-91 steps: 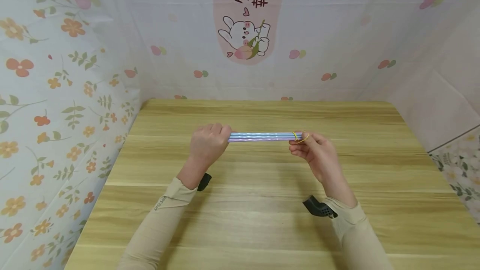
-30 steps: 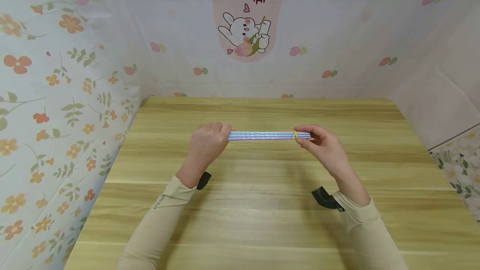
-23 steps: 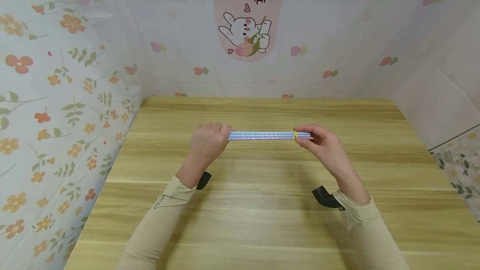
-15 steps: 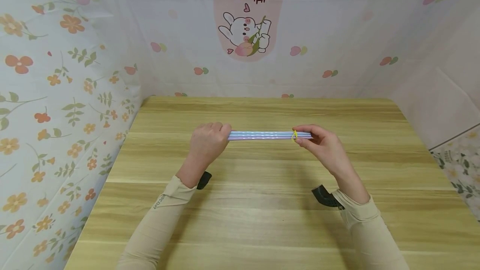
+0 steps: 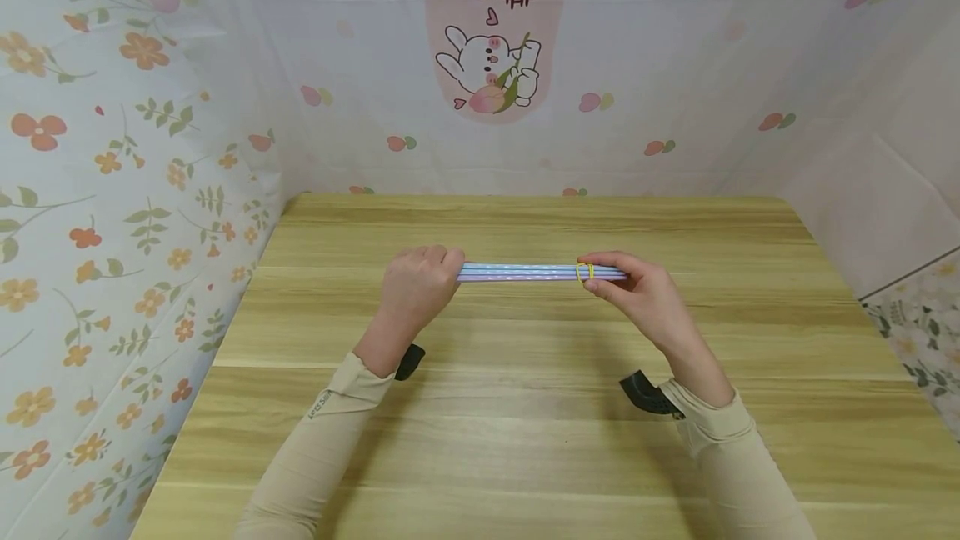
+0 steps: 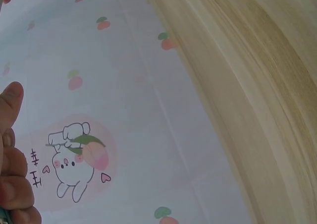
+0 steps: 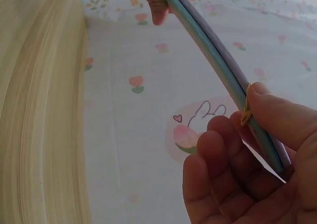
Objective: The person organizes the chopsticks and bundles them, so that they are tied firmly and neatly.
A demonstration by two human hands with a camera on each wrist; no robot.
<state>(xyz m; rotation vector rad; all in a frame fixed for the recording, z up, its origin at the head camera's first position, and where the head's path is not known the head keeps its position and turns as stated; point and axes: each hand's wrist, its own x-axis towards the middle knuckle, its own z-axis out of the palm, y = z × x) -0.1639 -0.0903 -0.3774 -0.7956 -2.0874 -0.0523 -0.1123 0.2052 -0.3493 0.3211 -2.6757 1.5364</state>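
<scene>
A bundle of slim blue and purple sticks (image 5: 517, 272) is held level above the wooden table (image 5: 510, 457). My left hand (image 5: 422, 283) grips its left part in a fist, hiding that end. A yellow rubber band (image 5: 585, 272) circles the bundle near its right end, in two strands slightly apart. My right hand (image 5: 641, 290) pinches the band against the sticks, thumb below and fingertips above in the head view. In the right wrist view, the thumb (image 7: 277, 112) presses right at the band (image 7: 246, 107), and the stick ends reach into the palm.
Behind the table hangs a white cloth (image 5: 675, 48) with a rabbit print (image 5: 491, 73). A flowered cloth (image 5: 112, 215) lines the left side. Black wrist devices (image 5: 648, 394) sit under both forearms.
Three seconds ago my right hand held a loose loop at the bundle's end. Since then it has come around the stick ends. Over the last half second, band and fingertips have shifted slightly left.
</scene>
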